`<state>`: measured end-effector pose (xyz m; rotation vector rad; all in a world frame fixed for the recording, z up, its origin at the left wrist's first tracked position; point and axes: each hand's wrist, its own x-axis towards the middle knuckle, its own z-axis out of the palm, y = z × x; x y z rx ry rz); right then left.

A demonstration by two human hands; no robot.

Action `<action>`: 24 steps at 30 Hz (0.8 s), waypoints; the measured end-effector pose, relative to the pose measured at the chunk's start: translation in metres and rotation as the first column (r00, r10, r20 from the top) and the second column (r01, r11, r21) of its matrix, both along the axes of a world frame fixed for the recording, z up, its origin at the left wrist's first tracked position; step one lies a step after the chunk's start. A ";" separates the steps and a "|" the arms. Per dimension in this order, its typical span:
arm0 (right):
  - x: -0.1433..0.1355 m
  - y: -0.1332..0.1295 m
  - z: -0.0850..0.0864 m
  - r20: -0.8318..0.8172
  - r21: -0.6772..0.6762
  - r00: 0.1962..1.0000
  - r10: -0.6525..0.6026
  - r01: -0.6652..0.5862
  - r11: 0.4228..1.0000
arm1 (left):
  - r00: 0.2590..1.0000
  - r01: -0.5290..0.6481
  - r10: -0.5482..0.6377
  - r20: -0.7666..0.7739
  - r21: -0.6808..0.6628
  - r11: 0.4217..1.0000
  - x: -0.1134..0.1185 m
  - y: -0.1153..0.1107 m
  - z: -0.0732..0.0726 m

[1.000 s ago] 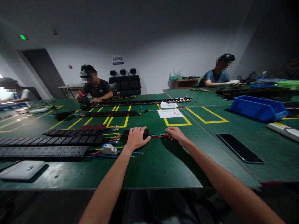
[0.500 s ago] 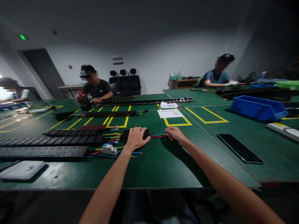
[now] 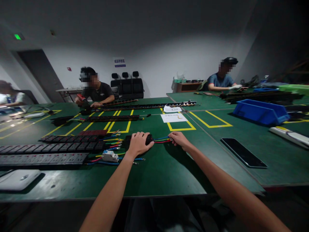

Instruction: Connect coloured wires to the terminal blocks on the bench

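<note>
My left hand (image 3: 139,143) lies over a black block (image 3: 150,139) on the table, its fingers bent across the far edge. Most of that block is hidden under the palm. Blue, green and red wires (image 3: 161,140) come out of its right end. Their tips are pinched between the fingers of my right hand (image 3: 178,140). To the left lie long black power strips (image 3: 45,159) in rows, with coloured wires and ring terminals at their right ends. A white circuit breaker (image 3: 110,156) sits among the nearest wires, just left of my left forearm.
A phone (image 3: 243,152) lies to the right, with a blue bin (image 3: 262,112) behind it. Papers (image 3: 173,118) lie beyond my hands on the green table (image 3: 166,177). A white device (image 3: 20,179) is near the left front edge. Several people sit at the far side, one holding a red tool.
The whole view has shifted slightly, so things appear a little further left. Both hands keep the same hold on the block and the wires.
</note>
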<state>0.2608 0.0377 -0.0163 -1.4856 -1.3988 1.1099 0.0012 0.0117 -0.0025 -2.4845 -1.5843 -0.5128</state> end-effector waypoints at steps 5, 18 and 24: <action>0.002 0.004 -0.006 -0.007 0.009 1.000 0.009 -0.009 1.000 | 1.000 0.001 0.000 0.013 -0.004 1.000 0.000 -0.001 0.002; 0.001 0.007 -0.010 0.012 0.004 1.000 0.009 -0.010 1.000 | 1.000 0.012 -0.012 0.028 -0.011 1.000 -0.002 -0.002 0.004; 0.000 0.006 -0.008 0.024 0.007 1.000 0.019 -0.019 1.000 | 1.000 0.003 -0.003 0.009 -0.018 1.000 -0.001 -0.002 0.006</action>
